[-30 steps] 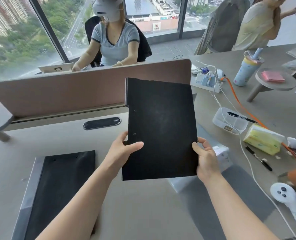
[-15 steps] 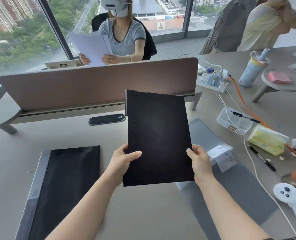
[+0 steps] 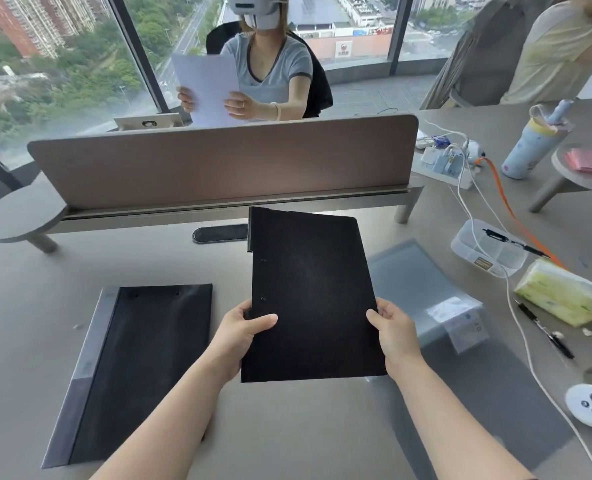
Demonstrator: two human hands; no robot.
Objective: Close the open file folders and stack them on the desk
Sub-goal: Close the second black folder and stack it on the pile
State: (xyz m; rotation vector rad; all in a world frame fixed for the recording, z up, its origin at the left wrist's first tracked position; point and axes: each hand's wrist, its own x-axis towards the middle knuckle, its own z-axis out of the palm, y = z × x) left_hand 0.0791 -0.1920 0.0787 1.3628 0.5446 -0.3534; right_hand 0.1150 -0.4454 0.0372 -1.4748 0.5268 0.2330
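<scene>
**Both hands hold a closed black folder above the desk**

Both hands grip one closed black folder (image 3: 313,296) by its lower part: the left hand (image 3: 241,336) pinches the spine edge, thumb lying across the front cover, fingers hidden behind; the right hand (image 3: 393,336) pinches the opposite edge the same way, thumb on the cover. This folder is raised off the desk (image 3: 287,438), tilted with its top edge away from the person, over the middle of the desk.

Left of it, flat on the desk near the front left corner, lies a second black folder (image 3: 142,368), closed, with a grey strip along its left edge. Right of the held folder, a translucent grey folder (image 3: 422,289) lies flat on the desk, partly covered by the black one, with a white label near its right edge.

Toward the right edge of the desk sit a white controller (image 3: 590,408), a pen (image 3: 544,330), a green tissue pack (image 3: 557,292) and a clear plastic box (image 3: 488,249). At the far edge stands a brown divider panel (image 3: 225,161); behind it a person holds up white paper (image 3: 206,88).
</scene>
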